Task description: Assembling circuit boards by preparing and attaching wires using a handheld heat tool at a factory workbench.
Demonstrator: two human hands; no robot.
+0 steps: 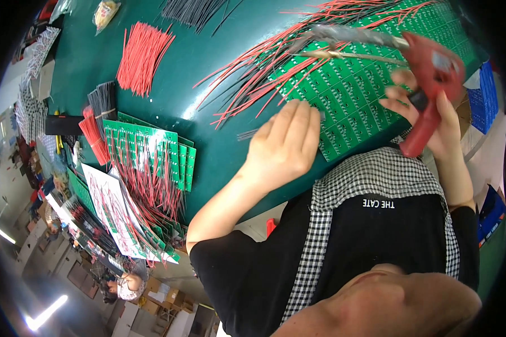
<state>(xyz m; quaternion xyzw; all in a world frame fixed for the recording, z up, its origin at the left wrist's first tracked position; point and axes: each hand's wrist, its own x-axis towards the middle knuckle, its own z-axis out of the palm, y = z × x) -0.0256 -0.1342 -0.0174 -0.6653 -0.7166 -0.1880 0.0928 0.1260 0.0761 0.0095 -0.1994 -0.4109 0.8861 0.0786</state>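
My right hand (441, 115) is wrapped round a red pistol-grip soldering gun (441, 70), with a finger near its black trigger. The gun's blurred metal barrel and a thin brass-coloured tube reach left over a large green circuit board panel (354, 104). My left hand (284, 137) rests at the panel's near left corner, fingers bent and pressed together. A few thin dark wires (248, 134) stick out from its left side; their other ends are hidden under the fingers. Red and black wires (258, 78) fan out from the panel's far part.
On the green table (208, 151) lie a red wire bundle (144, 59), dark wires (194, 12) and a small plastic bag (105, 14). Wired green boards (146, 146) stack at the left beside tied bundles. Blue bins (482, 98) stand right. Another person (130, 283) sits in the background.
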